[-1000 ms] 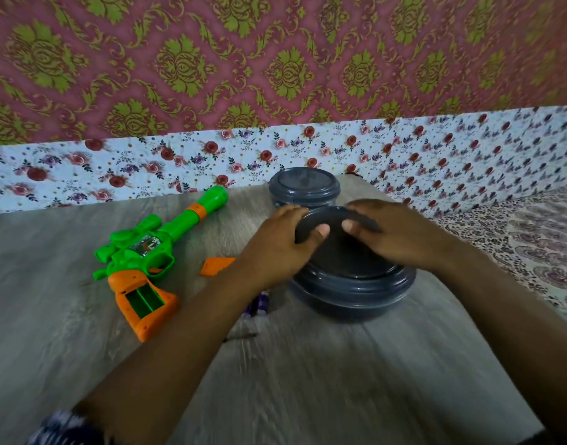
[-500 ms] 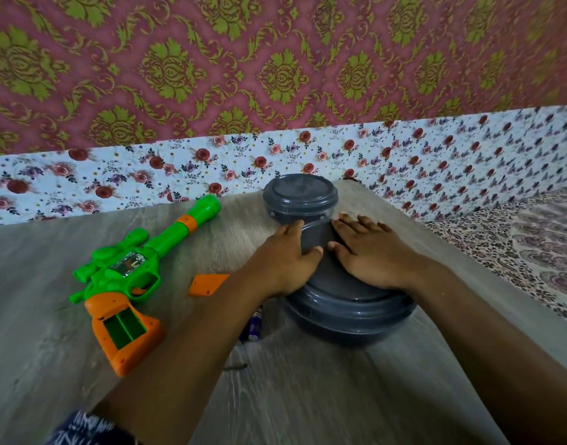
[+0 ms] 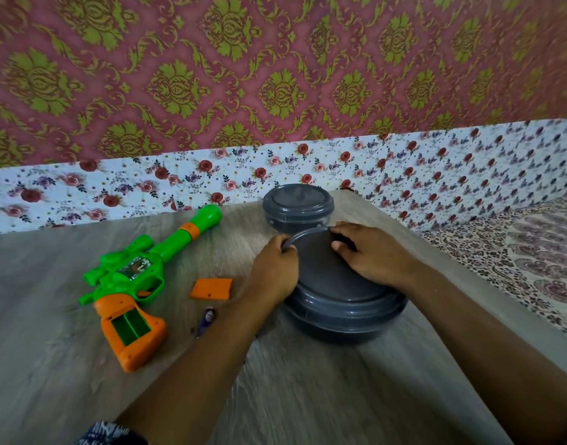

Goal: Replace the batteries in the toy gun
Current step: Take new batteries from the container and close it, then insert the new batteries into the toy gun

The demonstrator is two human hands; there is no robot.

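A green and orange toy gun (image 3: 137,277) lies on the grey wooden table (image 3: 51,364) at the left, its battery bay open and showing green inside. Its orange cover (image 3: 211,289) lies loose to the right of it. A purple battery (image 3: 206,319) lies by my left forearm. A large dark grey round container (image 3: 346,313) stands in the middle. My left hand (image 3: 274,271) grips the left edge of its lid (image 3: 324,271), and my right hand (image 3: 372,255) grips the far right edge. The lid's far edge is tilted up.
A smaller dark grey lidded container (image 3: 298,208) stands just behind the large one. A floral wall strip (image 3: 115,187) runs along the table's back edge. A patterned cloth (image 3: 516,261) lies beyond the table's right edge.
Both hands went from lying flat on the lid to gripping its edges. The lid's far edge has come up off the large container.
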